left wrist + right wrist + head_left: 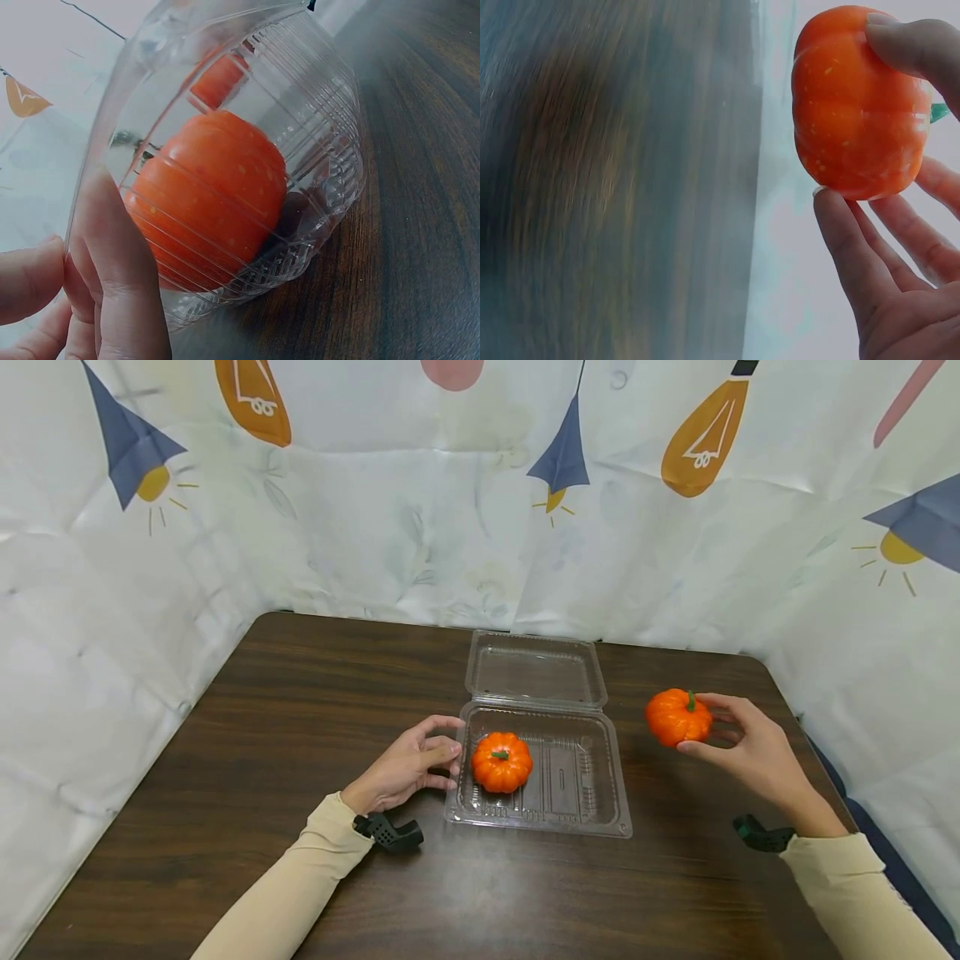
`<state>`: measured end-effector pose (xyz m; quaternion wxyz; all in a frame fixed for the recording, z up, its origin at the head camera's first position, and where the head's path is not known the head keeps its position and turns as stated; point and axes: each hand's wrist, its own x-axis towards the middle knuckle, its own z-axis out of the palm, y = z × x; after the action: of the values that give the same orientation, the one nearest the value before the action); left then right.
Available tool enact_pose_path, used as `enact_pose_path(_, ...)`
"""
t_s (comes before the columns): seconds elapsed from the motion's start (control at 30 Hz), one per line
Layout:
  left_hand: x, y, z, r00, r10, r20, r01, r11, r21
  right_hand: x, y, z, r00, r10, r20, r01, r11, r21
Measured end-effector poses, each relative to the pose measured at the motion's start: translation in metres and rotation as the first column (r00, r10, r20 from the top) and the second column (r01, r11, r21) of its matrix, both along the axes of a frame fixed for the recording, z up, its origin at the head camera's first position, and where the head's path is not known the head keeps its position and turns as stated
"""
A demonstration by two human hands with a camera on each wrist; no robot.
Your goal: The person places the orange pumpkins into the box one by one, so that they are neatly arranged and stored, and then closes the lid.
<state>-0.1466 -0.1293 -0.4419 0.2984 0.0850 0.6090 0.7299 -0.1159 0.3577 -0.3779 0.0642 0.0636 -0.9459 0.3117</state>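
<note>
A clear plastic clamshell container point(573, 768) lies with its lid point(536, 670) folded back, away from me. Inside its left part sits a small orange toy pumpkin point(502, 762) with a green stem, stem up. My left hand point(412, 762) pinches the container's left rim between thumb and fingers; the left wrist view shows that pumpkin point(210, 199) through the ribbed wall. To the right of the container, my right hand point(750, 747) holds a second orange toy pumpkin point(678, 717) above the table, thumb on one side and fingertips on the other, as the right wrist view confirms.
The dark wood-grain table point(337, 685) has its far edge against a white curtain point(360, 527) printed with lamps and bulbs. The same curtain hangs at the left and right. A black wrist camera point(390, 832) is strapped to each wrist.
</note>
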Motion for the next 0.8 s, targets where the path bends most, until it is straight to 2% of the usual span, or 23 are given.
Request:
enact_pose_path(0.3,0.0,-0.001,0.001,1.0,-0.001,0.0,0.001,1.0,-0.003,-0.002,-0.02,0.005,0.999,0.048,-0.008,-0.049,0.998,-0.051)
enact_pose_path(0.8,0.0,-0.001,0.002,1.0,0.0,0.02,0.0,1.0,0.001,-0.004,-0.05,0.011,0.99,0.137,-0.026,-0.139,0.987,-0.077)
